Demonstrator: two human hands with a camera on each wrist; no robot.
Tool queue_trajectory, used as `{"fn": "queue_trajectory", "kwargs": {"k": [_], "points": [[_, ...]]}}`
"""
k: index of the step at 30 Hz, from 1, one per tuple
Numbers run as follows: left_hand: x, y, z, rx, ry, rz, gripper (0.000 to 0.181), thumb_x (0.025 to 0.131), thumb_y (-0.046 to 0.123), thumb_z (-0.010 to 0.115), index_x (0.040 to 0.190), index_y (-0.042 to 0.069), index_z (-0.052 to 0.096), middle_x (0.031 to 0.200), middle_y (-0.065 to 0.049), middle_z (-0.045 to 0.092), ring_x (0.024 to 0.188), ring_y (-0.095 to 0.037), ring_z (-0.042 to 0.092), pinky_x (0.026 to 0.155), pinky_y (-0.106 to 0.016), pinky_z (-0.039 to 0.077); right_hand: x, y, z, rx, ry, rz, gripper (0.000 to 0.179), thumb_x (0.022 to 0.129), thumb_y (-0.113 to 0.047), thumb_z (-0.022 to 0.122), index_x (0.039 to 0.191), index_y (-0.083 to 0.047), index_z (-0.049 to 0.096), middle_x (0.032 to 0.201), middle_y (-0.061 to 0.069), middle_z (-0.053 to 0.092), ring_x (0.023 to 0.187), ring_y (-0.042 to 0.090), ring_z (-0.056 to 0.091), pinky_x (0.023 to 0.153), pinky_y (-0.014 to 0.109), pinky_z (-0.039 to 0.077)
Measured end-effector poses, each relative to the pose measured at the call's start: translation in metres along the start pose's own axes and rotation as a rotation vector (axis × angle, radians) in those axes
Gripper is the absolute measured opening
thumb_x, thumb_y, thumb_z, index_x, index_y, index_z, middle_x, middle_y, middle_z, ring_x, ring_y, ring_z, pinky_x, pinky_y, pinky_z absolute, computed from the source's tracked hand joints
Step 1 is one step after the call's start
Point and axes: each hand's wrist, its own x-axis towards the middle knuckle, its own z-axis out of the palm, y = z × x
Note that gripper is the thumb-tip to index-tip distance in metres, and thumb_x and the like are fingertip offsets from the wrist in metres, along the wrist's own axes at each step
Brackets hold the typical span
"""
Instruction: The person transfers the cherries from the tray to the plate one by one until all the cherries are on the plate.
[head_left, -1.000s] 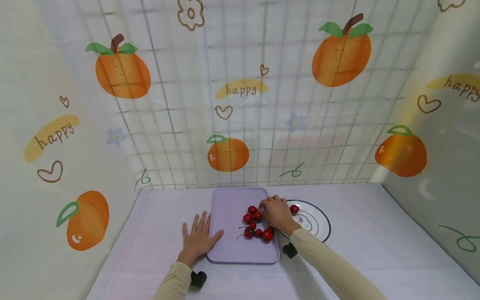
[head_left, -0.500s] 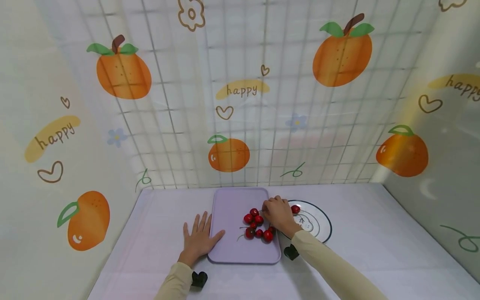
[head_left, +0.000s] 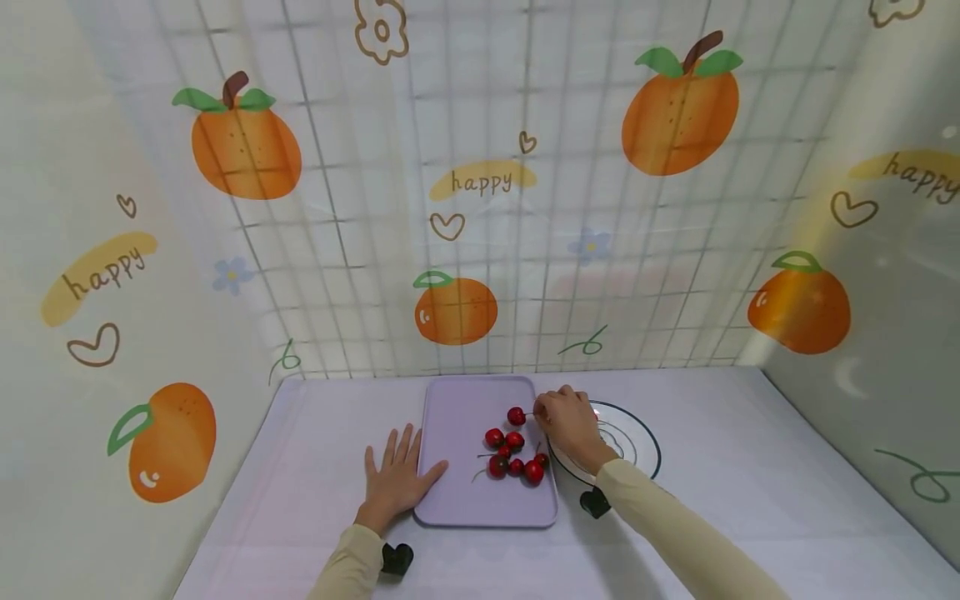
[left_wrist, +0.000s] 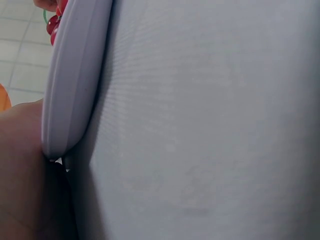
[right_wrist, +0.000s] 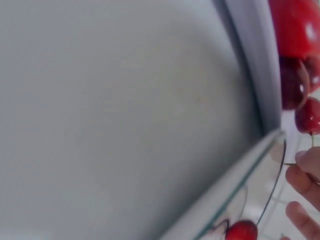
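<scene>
Fingers spread, my left hand (head_left: 394, 482) rests at the left edge of a lilac tray (head_left: 457, 425), its thumb over the rim. My right hand (head_left: 572, 427) is at the tray's right edge, partly over the plate. Its thumb and fingertips pinch the thin stem of a red cherry (head_left: 516, 416), which hangs out to the left of the fingers. In the right wrist view that cherry (right_wrist: 307, 117) shows close above the fingertips. Several more cherries (head_left: 516, 467) with stems lie in a cluster on the tray's right half.
A white plate (head_left: 647, 457) with a dark rim stands right of the tray. One cherry (right_wrist: 241, 231) lies on it, mostly hidden by my right hand in the head view. A fruit-patterned curtain (head_left: 480, 242) closes off the back of the white table (head_left: 712, 500).
My right hand has shifted a little right and up. The pinched cherry has come with it, away from the cluster. My left hand and the tray stay put.
</scene>
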Motion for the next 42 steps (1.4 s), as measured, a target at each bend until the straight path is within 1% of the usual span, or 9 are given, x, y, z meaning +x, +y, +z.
{"fn": "queue_trajectory", "kwargs": {"k": [2,5,8,14,18,23,29,33,42], "points": [[0.001,-0.001,0.002,0.016,0.004,-0.006,0.094,0.095,0.079,0.038,0.165,0.019,0.022,0.176,-0.002,0.014,0.164,-0.031,0.007,0.127,-0.068,-0.003,-0.001,0.003,-0.003,-0.007,0.010,-0.002,0.004,0.091,-0.015,0.078,0.095,-0.015,0.076,0.090,0.001,0.075,0.098,0.025,0.057,0.100,0.051,0.047],[0.003,-0.003,0.006,0.023,0.025,-0.002,0.094,0.094,0.080,0.038,0.165,0.019,0.025,0.175,-0.002,0.017,0.164,-0.031,0.010,0.126,-0.069,-0.001,-0.004,0.008,-0.007,-0.011,0.028,-0.009,0.005,0.092,-0.015,0.077,0.096,-0.014,0.075,0.090,0.001,0.075,0.098,0.026,0.058,0.098,0.052,0.048],[0.003,-0.004,0.007,0.027,0.022,0.001,0.095,0.094,0.081,0.037,0.165,0.020,0.024,0.175,-0.002,0.017,0.164,-0.031,0.010,0.126,-0.069,-0.001,-0.005,0.013,-0.011,-0.018,0.043,-0.015,0.005,0.093,-0.014,0.075,0.097,-0.013,0.074,0.093,0.003,0.076,0.101,0.028,0.059,0.098,0.053,0.048],[0.003,-0.003,0.004,0.018,0.023,0.009,0.095,0.094,0.082,0.036,0.165,0.020,0.024,0.175,-0.001,0.016,0.164,-0.030,0.010,0.126,-0.069,-0.001,-0.005,0.026,-0.019,-0.042,0.082,-0.041,0.005,0.095,-0.013,0.072,0.100,-0.011,0.073,0.097,0.006,0.077,0.103,0.031,0.062,0.096,0.053,0.050],[0.003,-0.002,0.003,0.017,0.021,0.008,0.095,0.094,0.082,0.036,0.165,0.020,0.024,0.176,-0.002,0.016,0.164,-0.031,0.009,0.126,-0.069,-0.002,-0.005,0.035,-0.025,-0.032,0.108,-0.038,0.006,0.096,-0.013,0.072,0.101,-0.011,0.072,0.099,0.007,0.078,0.104,0.031,0.061,0.094,0.052,0.049],[0.003,-0.002,0.001,0.010,0.012,0.006,0.095,0.094,0.082,0.036,0.165,0.020,0.023,0.176,-0.001,0.014,0.164,-0.030,0.007,0.126,-0.069,-0.003,-0.006,0.049,-0.029,-0.023,0.138,-0.027,0.006,0.098,-0.014,0.069,0.101,-0.011,0.073,0.101,0.008,0.078,0.105,0.031,0.061,0.096,0.054,0.048],[0.002,-0.002,0.003,0.016,0.001,0.007,0.096,0.094,0.083,0.035,0.165,0.021,0.022,0.176,0.000,0.014,0.165,-0.030,0.006,0.126,-0.068,-0.003,-0.014,0.063,-0.028,-0.028,0.163,-0.020,0.005,0.098,-0.013,0.068,0.099,-0.009,0.072,0.100,0.010,0.078,0.101,0.033,0.061,0.093,0.054,0.048],[0.001,-0.002,0.003,0.016,-0.005,0.011,0.095,0.094,0.082,0.035,0.165,0.021,0.022,0.176,-0.001,0.014,0.165,-0.030,0.007,0.126,-0.069,-0.003,-0.019,0.072,-0.025,-0.029,0.155,0.005,0.005,0.097,-0.011,0.068,0.099,-0.009,0.072,0.099,0.011,0.078,0.103,0.034,0.060,0.093,0.054,0.047],[0.000,-0.001,0.001,0.011,0.008,0.011,0.095,0.094,0.081,0.036,0.165,0.021,0.022,0.176,-0.001,0.014,0.165,-0.030,0.007,0.126,-0.068,-0.003,-0.025,0.077,-0.024,-0.035,0.166,0.039,0.006,0.097,-0.010,0.068,0.100,-0.007,0.073,0.099,0.012,0.078,0.103,0.035,0.061,0.091,0.055,0.048]]}}
